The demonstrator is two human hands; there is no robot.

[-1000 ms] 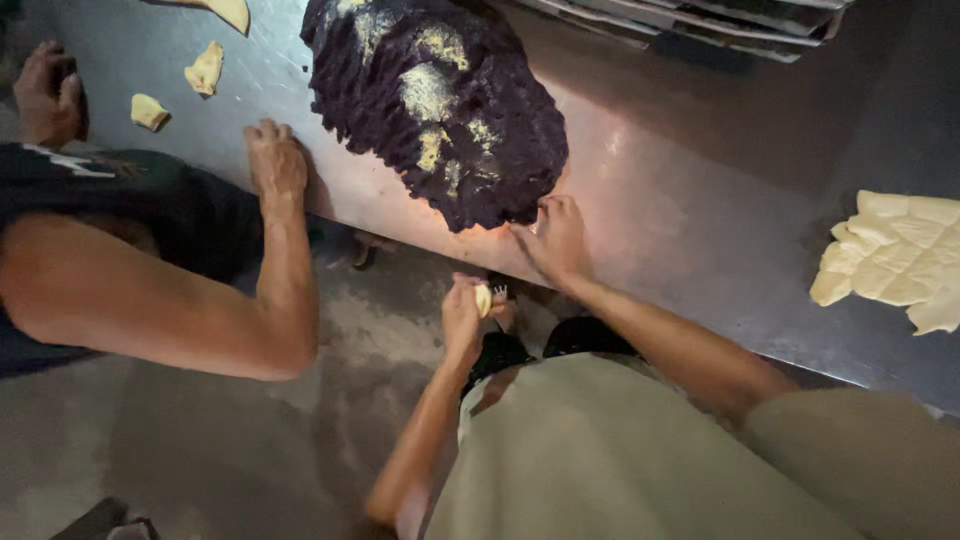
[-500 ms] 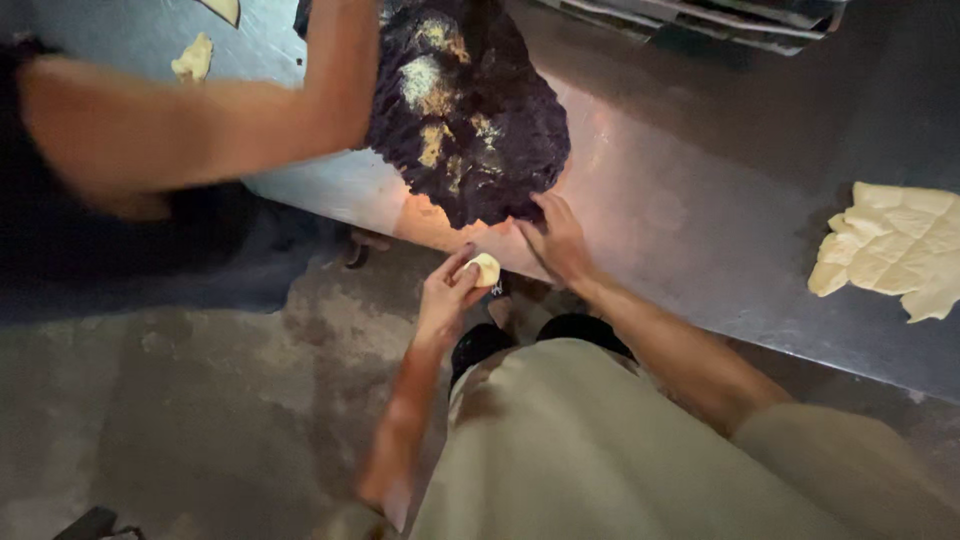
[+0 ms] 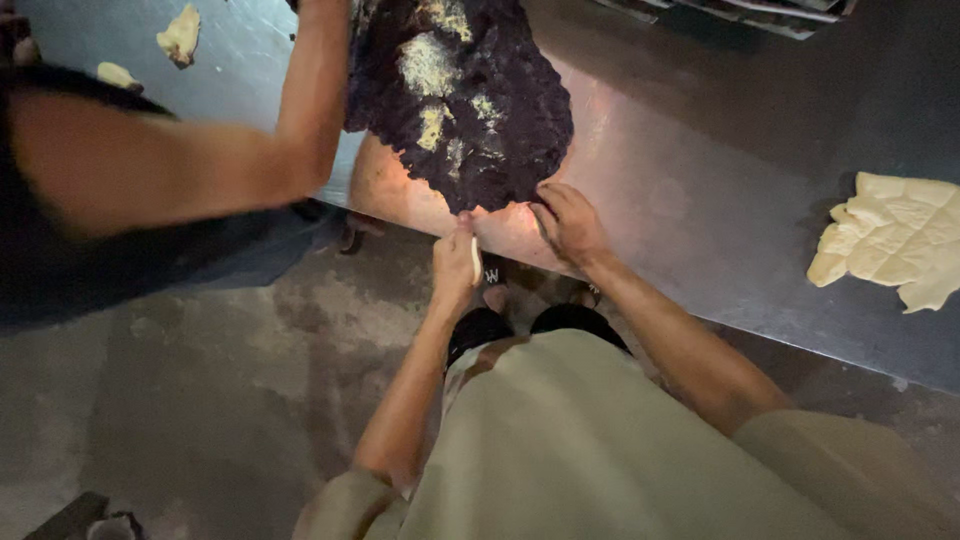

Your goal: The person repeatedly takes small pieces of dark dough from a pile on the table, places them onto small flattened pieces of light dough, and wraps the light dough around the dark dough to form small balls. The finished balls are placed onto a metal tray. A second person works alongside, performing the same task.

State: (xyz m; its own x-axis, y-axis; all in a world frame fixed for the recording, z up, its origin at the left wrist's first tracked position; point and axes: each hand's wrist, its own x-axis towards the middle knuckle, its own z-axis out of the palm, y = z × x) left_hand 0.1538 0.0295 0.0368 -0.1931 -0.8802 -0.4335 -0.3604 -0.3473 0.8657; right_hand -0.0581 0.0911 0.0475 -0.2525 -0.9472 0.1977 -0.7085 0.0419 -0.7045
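Steel bench: left hand is gripping pale dough disc; open right hand at 3 o'clock is pinching dark filling mass; best pinching small.

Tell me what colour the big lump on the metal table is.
The lump is dark purple-black with pale yellow patches, seen in the head view.

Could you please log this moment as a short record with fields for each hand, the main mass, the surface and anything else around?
left hand: at the table edge, holding a thin pale piece, fingertips at the near tip of the dark mass
right hand: fingers on the near edge of the dark mass
dark mass: purple-black, crumbly, pale yellow patches
table: bare metal
flat pale dough: far right, apart
co-worker's arm: reaching across from the left
small dough pieces: far left
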